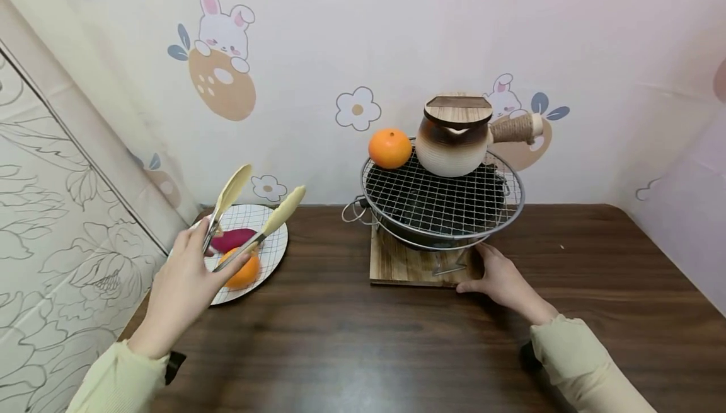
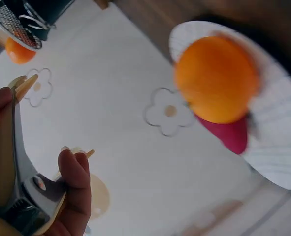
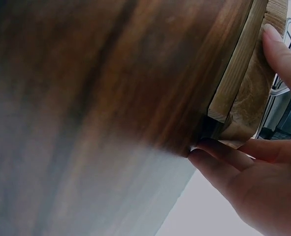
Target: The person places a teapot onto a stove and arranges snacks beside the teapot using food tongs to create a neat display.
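Note:
My left hand (image 1: 181, 280) holds a pair of metal tongs (image 1: 286, 208) with pale yellow tips spread wide apart, over a white checked plate (image 1: 278, 252). On that plate lie an orange fruit (image 1: 242, 272) and a dark purple-red item (image 1: 235, 238), its kind unclear; nothing sits between the tong tips. At the right front corner of a wooden board (image 1: 397, 265), my right hand (image 1: 505, 280) grips the edge, thumb in front and fingers along the side. In the right wrist view, the thumb (image 3: 283, 59) lies on the board and fingertips reach near its underside.
A round grill (image 1: 437, 211) with a wire mesh stands on the board. It carries a second orange fruit (image 1: 389, 148) and a lidded pot (image 1: 454, 148), whose rope-wrapped handle (image 1: 513, 129) points right. Behind the brown table (image 1: 340, 350) hangs a printed curtain (image 1: 317, 34).

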A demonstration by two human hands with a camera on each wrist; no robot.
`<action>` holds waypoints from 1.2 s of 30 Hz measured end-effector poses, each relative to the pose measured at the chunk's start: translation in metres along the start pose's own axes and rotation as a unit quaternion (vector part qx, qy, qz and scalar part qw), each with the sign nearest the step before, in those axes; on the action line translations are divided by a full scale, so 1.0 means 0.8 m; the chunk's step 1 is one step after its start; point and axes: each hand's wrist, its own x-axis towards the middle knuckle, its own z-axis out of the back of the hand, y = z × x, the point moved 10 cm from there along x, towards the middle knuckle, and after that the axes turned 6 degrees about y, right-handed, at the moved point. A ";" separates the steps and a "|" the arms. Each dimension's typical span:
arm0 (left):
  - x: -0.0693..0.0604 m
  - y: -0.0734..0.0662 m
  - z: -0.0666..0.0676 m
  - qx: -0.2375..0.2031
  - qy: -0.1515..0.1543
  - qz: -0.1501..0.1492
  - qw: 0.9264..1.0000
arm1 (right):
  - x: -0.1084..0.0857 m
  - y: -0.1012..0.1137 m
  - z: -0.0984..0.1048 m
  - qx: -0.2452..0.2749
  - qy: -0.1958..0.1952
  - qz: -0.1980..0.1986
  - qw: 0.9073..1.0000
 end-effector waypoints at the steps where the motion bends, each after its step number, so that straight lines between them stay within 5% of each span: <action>1: -0.006 0.007 0.000 0.009 0.004 0.005 1.000 | 0.000 0.000 0.000 0.000 0.000 0.001 1.000; 10: -0.050 0.059 -0.009 0.044 0.011 0.035 0.998 | -0.001 0.000 0.005 -0.003 -0.003 0.003 1.000; 17: -0.079 0.093 -0.022 0.051 0.047 0.073 0.995 | 0.000 0.001 0.001 -0.002 0.004 0.001 1.000; 36: -0.100 0.117 -0.045 0.068 0.089 0.090 0.990 | 0.001 0.000 -0.002 -0.005 0.007 0.008 1.000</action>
